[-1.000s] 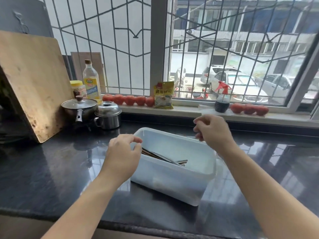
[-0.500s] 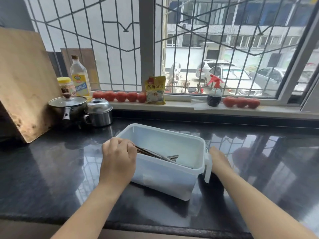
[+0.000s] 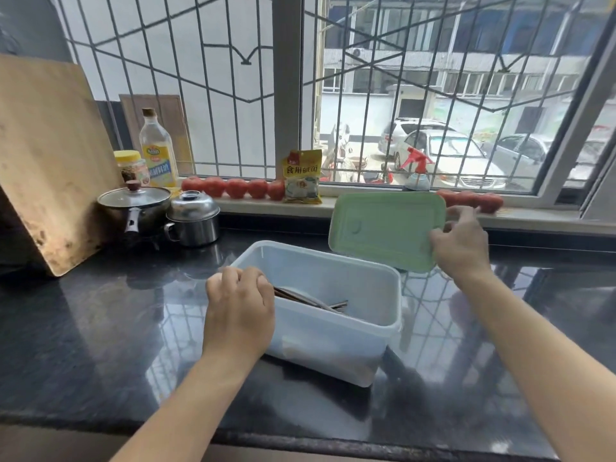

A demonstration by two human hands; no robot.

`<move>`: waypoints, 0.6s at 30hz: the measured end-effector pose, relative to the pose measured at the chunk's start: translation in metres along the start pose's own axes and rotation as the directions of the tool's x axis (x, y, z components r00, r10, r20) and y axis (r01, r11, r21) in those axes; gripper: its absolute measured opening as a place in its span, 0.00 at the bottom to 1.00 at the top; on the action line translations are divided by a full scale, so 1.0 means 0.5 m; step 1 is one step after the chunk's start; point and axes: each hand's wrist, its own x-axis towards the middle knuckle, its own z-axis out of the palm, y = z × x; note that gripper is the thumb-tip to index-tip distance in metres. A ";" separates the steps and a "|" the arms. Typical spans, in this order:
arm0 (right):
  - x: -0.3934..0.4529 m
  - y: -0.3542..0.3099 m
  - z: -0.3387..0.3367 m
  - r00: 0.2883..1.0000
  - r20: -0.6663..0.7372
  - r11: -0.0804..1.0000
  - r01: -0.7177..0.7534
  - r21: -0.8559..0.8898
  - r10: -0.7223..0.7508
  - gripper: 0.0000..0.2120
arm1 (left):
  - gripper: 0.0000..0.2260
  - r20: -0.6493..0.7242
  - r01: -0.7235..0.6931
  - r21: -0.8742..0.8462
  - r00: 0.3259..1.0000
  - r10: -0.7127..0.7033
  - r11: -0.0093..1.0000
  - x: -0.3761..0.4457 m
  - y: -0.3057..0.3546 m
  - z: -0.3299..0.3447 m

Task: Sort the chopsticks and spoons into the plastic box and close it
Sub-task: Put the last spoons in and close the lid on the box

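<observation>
The left hand (image 3: 238,315) grips the translucent white plastic box (image 3: 336,338) by its rim to steady it; the right hand (image 3: 461,245) pinches the pale green rectangular lid (image 3: 383,228), raised for closing.

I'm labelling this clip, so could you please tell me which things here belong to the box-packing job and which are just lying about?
Part of the job:
- plastic box, open
- green lid, held by the right hand
- chopsticks and spoons inside the box
- left hand at the box's left end

Just lying about:
- cutting board
- two pots
- oil bottle
- tomatoes
- spray bottle
</observation>
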 end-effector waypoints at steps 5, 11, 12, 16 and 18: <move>-0.068 -0.034 -0.004 0.871 0.032 0.864 0.491 -0.114 -0.490 0.05 | 0.25 0.033 0.002 0.015 0.999 -0.003 1.000 -0.015 0.062 0.004; -0.169 0.030 -0.041 0.751 0.148 0.763 0.645 0.042 -0.644 0.17 | 0.29 0.087 0.192 -0.587 0.981 -0.174 0.786 0.007 0.063 -0.047; -0.172 0.038 -0.042 0.769 0.165 0.786 0.613 0.078 -0.617 0.19 | 0.28 0.132 0.249 -0.636 0.968 -0.215 0.731 0.020 0.057 -0.046; -0.177 0.035 -0.036 0.795 0.279 0.842 0.496 0.213 -0.539 0.17 | 0.25 0.250 0.332 -0.684 0.943 -0.219 0.650 0.055 0.047 -0.036; -0.176 0.025 -0.029 0.808 0.313 0.861 0.423 0.282 -0.500 0.13 | 0.24 0.266 0.319 -0.652 0.946 -0.187 0.688 0.063 0.048 -0.033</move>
